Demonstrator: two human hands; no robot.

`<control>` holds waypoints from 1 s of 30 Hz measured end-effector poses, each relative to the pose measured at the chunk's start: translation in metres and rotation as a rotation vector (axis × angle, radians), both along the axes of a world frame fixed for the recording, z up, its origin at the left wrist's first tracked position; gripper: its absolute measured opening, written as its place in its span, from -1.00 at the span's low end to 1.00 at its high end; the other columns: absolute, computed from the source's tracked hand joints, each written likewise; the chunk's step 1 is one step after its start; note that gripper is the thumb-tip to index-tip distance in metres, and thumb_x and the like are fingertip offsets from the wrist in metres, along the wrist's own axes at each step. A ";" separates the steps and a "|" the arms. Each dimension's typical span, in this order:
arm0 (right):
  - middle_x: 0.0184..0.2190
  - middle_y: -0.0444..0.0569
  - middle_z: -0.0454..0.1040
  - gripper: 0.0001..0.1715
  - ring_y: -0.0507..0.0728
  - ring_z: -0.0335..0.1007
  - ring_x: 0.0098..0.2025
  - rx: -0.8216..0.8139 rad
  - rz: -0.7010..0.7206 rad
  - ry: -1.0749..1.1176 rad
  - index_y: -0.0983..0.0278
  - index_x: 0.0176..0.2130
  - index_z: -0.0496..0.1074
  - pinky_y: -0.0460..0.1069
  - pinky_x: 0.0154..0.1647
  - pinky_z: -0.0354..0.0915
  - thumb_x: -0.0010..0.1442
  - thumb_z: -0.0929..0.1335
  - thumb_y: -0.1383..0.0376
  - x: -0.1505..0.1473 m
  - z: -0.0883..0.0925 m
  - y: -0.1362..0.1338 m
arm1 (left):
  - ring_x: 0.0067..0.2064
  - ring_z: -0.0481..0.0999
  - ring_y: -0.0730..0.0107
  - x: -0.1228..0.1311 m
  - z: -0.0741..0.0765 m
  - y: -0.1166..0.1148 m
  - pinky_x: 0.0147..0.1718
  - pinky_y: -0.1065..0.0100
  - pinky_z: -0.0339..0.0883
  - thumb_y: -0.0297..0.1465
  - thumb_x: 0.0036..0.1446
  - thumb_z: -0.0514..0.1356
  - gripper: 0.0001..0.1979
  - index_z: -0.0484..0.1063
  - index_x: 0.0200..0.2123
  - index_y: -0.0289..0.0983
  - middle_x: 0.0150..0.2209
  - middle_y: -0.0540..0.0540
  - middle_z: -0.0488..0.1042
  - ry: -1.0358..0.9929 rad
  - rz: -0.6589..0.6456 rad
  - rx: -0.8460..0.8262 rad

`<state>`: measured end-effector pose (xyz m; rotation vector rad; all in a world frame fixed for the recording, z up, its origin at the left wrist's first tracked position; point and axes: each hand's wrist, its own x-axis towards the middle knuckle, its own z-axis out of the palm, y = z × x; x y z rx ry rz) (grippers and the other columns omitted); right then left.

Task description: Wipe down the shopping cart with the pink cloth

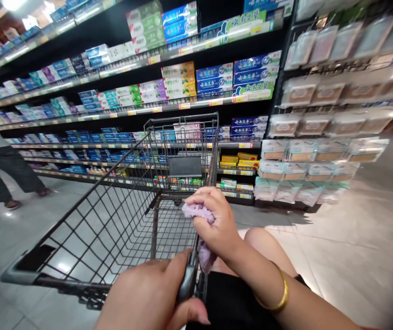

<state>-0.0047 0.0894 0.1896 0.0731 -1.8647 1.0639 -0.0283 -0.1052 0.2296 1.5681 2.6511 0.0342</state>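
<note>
Purple cloth (198, 211), clenched in right hand (217, 224), presses cart rim (213, 156); left hand (148, 298) grips handle (186, 280); floor (337, 247) beside open.

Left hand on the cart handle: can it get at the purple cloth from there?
Probably yes. The cloth hangs from the right hand right beside the left hand, nothing between; it must release the handle first.
</note>
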 end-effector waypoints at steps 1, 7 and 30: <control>-0.14 -0.03 0.48 -0.58 0.21 0.39 0.01 0.006 -0.008 0.011 0.13 -0.15 0.55 0.18 0.10 0.34 0.00 0.33 0.43 0.001 -0.001 -0.001 | -0.39 0.65 0.13 0.003 0.000 0.001 -0.49 0.31 0.34 0.19 0.16 0.14 -0.44 0.50 -0.11 -0.16 -0.38 -0.08 0.64 0.013 0.008 -0.001; -0.13 -0.03 0.47 -0.58 0.20 0.37 0.04 0.018 -0.046 0.035 0.15 -0.14 0.55 0.16 0.15 0.30 0.01 0.32 0.44 -0.004 -0.003 0.003 | -0.40 0.63 0.07 0.010 0.001 0.012 -0.49 0.28 0.29 0.21 0.17 0.09 -0.42 0.50 -0.16 -0.16 -0.43 -0.07 0.60 0.168 0.101 -0.053; -0.06 -0.03 0.49 -0.62 0.16 0.41 0.08 -0.310 0.170 0.056 0.17 -0.14 0.52 0.11 0.22 0.30 0.00 0.33 0.39 -0.031 -0.040 0.014 | -0.34 0.64 0.03 -0.021 0.002 0.058 -0.45 0.29 0.27 0.09 0.30 0.04 -0.48 0.44 -0.15 -0.25 -0.41 -0.18 0.58 0.350 0.280 -0.055</control>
